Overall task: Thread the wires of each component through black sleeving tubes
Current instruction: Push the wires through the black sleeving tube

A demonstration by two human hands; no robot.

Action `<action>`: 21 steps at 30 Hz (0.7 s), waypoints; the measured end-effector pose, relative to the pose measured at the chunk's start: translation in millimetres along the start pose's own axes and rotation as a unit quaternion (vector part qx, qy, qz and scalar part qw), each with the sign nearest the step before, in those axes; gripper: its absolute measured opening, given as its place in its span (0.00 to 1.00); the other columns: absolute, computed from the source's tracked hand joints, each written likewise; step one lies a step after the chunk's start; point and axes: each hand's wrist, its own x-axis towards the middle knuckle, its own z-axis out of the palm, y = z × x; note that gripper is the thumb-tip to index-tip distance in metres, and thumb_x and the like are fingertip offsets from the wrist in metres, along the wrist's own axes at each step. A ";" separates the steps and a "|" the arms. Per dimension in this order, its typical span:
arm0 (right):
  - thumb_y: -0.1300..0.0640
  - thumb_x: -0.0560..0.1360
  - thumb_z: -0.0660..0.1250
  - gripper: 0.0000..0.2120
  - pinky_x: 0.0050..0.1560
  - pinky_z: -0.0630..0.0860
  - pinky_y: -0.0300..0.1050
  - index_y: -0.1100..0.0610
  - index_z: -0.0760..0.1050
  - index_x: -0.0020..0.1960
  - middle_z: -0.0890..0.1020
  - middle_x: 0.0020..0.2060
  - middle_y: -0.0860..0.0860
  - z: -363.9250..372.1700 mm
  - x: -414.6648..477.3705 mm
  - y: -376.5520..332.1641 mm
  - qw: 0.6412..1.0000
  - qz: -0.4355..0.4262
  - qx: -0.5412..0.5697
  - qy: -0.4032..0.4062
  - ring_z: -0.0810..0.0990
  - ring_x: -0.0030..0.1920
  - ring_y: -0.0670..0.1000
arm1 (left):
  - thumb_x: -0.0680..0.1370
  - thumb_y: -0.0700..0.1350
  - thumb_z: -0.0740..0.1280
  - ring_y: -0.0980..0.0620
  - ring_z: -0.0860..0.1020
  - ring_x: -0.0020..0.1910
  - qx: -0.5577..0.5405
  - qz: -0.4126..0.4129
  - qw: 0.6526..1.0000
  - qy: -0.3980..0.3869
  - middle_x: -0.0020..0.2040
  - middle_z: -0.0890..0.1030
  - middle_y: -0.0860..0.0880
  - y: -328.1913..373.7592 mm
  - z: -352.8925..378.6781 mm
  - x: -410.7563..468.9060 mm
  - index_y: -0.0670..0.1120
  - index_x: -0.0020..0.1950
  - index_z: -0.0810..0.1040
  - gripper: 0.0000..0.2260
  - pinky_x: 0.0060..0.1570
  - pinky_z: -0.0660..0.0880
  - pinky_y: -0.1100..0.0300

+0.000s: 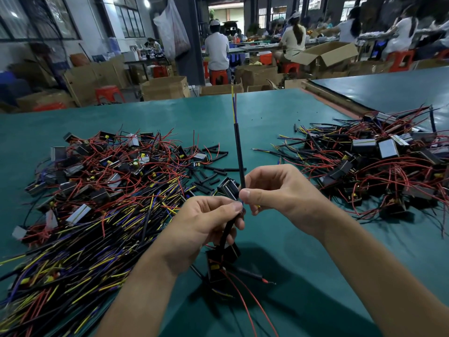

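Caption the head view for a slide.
Right hand pinches black sleeving tube, wires poking out its top; left hand grips wires below.

a black sleeving tube (239, 156) stood almost upright mid-view, tipped slightly toward 11 o'clock, its lower end pinched by the right hand (279, 190). yellow and blue wires (233, 105) ran out of its top toward 12 o'clock. at 6 o'clock the left hand (206, 224) gripped a second tube (227, 233) leading down to a black boxy component (218, 266), whose red leads (250, 302) trailed toward 5 o'clock. short loose tube pieces (224, 169) lay beside a heap of components (109, 171) at 9 o'clock. another heap (376, 161) lay at 2 o'clock.
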 end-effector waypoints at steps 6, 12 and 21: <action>0.61 0.67 0.74 0.08 0.31 0.74 0.38 0.65 0.77 0.39 0.79 0.29 0.52 -0.9 1.3 0.7 0.999 0.001 -0.028 0.018 0.74 0.28 0.49 | 0.66 0.52 0.74 0.54 0.75 0.25 0.038 0.033 0.998 0.034 0.34 0.82 0.47 0.1 -0.7 0.2 0.47 0.36 0.84 0.09 0.24 0.67 0.67; 0.59 0.65 0.74 0.09 0.32 0.74 0.38 0.63 0.77 0.39 0.78 0.29 0.51 0.8 -0.3 -0.9 1.000 -0.023 -0.013 0.015 0.73 0.29 0.50 | 0.71 0.53 0.69 0.54 0.76 0.25 0.047 -0.004 0.999 -0.002 0.37 0.84 0.45 2.3 1.2 -1.2 0.47 0.38 0.85 0.10 0.25 0.68 0.68; 0.59 0.66 0.73 0.08 0.32 0.74 0.38 0.62 0.76 0.39 0.80 0.29 0.50 2.3 -2.0 -3.7 1.000 -0.028 -0.003 0.007 0.74 0.28 0.50 | 0.70 0.47 0.70 0.54 0.74 0.25 0.010 -0.003 1.000 -0.011 0.34 0.81 0.48 1.7 -0.7 -0.9 0.46 0.36 0.83 0.06 0.26 0.69 0.67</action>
